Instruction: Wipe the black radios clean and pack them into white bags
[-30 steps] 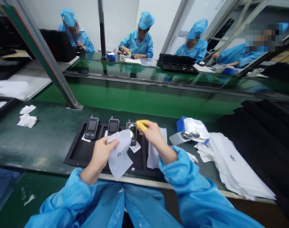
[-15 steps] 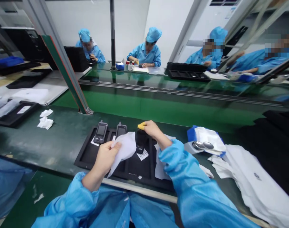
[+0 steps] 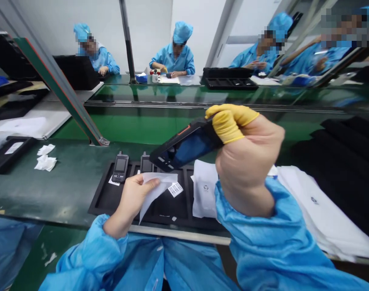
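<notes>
My right hand [image 3: 248, 157], with yellow finger cots on its fingers, holds a black handheld radio-like device [image 3: 184, 143] raised high above the tray. The device tilts, its screen side facing me, with orange accents along its upper edge. My left hand [image 3: 131, 202] pinches a thin white sheet [image 3: 155, 192] over the black tray [image 3: 169, 211]. Two similar handheld devices [image 3: 120, 167] [image 3: 145, 162] stand in the tray's left part, the second partly behind the raised device. A small printed label [image 3: 175, 189] lies in the tray near the sheet.
A white printed bag [image 3: 204, 190] lies right of the tray, beside a pile of white bags [image 3: 324, 218]. Crumpled white wipes [image 3: 45, 157] sit on the green bench at left. Several co-workers in blue gowns and caps work across the conveyor.
My right hand has lifted the third device out of the tray and up toward me. My left hand has stayed over the tray with the white sheet.
</notes>
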A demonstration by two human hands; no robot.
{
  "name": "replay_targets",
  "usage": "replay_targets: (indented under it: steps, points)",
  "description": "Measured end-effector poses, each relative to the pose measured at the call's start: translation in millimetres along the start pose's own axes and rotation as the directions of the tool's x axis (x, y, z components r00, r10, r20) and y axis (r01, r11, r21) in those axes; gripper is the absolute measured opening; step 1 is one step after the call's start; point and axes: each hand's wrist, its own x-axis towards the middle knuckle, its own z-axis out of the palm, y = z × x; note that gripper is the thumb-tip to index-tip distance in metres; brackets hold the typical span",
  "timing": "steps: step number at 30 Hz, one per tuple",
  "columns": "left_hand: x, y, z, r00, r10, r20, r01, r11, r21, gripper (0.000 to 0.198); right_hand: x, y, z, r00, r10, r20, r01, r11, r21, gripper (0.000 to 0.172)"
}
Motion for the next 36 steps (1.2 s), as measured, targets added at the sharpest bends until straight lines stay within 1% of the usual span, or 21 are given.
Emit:
replay_targets:
  steps: [2, 4, 7, 9, 11, 14, 18, 21, 24, 26, 29, 32, 36]
  points:
    - [-3, 0, 0.6, 1.0, -0.02, 0.007, 0.02, 1.0, 0.006, 0.027, -9, 1, 1, 0.999, 0.007, 0.05, -0.005, 0.999, -0.054, 0.014]
    - [-4, -1, 0.4, 0.999, -0.027, 0.021, 0.026, 0.999, 0.02, 0.028, -15, 3, -1, 0.997, -0.006, 0.074, 0.01, 0.999, -0.049, 0.013]
    - [-2, -2, 0.4, 0.997, -0.039, 0.061, 0.037, 0.999, 0.038, 0.03, -17, 3, -6, 0.995, -0.094, 0.025, 0.093, 0.995, 0.042, 0.007]
    - [0, -3, 1.0, 0.994, -0.065, 0.084, 0.062, 0.997, 0.038, 0.033, -15, 2, -9, 0.992, -0.123, 0.0, 0.123, 0.989, 0.088, 0.009]
    - [0, -2, 1.6, 0.99, -0.095, 0.108, 0.092, 0.995, 0.036, 0.035, -15, 4, -12, 0.994, -0.104, 0.028, 0.101, 0.991, 0.088, 0.01]
    - [-1, 0, 1.8, 0.981, -0.123, 0.151, 0.117, 0.992, 0.045, 0.036, -17, 9, -14, 0.994, -0.086, 0.066, 0.084, 0.996, 0.031, 0.007]
    - [-4, 2, 2.9, 0.975, -0.129, 0.182, 0.118, 0.991, 0.067, 0.042, -21, 13, -15, 0.993, -0.099, 0.058, 0.1, 0.995, -0.004, 0.006]
    - [-6, 4, 4.7, 0.967, -0.134, 0.217, 0.111, 0.987, 0.114, 0.048, -23, 11, -12, 0.991, -0.096, 0.089, 0.097, 0.995, -0.011, 0.004]
    - [-7, 4, 5.4, 0.961, -0.125, 0.246, 0.083, 0.981, 0.173, 0.058, -24, 10, -11, 0.988, -0.08, 0.132, 0.085, 0.996, -0.031, 0.005]
    - [-7, 2, 5.2, 0.962, -0.108, 0.251, 0.059, 0.979, 0.195, 0.063, -24, 12, -13, 0.989, -0.071, 0.131, 0.077, 0.996, -0.046, 0.006]
    - [-6, -2, 5.1, 0.964, -0.074, 0.256, 0.033, 0.987, 0.158, 0.067, -22, 16, -16, 0.991, -0.045, 0.126, 0.051, 0.998, -0.046, 0.01]
    - [-6, -4, 6.1, 0.972, -0.031, 0.234, 0.006, 0.994, 0.106, 0.069, -19, 18, -19, 0.991, -0.034, 0.131, 0.034, 0.999, 0.006, 0.008]
    - [-7, -2, 7.6, 0.976, -0.004, 0.218, -0.018, 0.995, 0.099, 0.069, -17, 17, -19, 0.99, -0.018, 0.143, 0.012, 0.999, 0.045, 0.006]
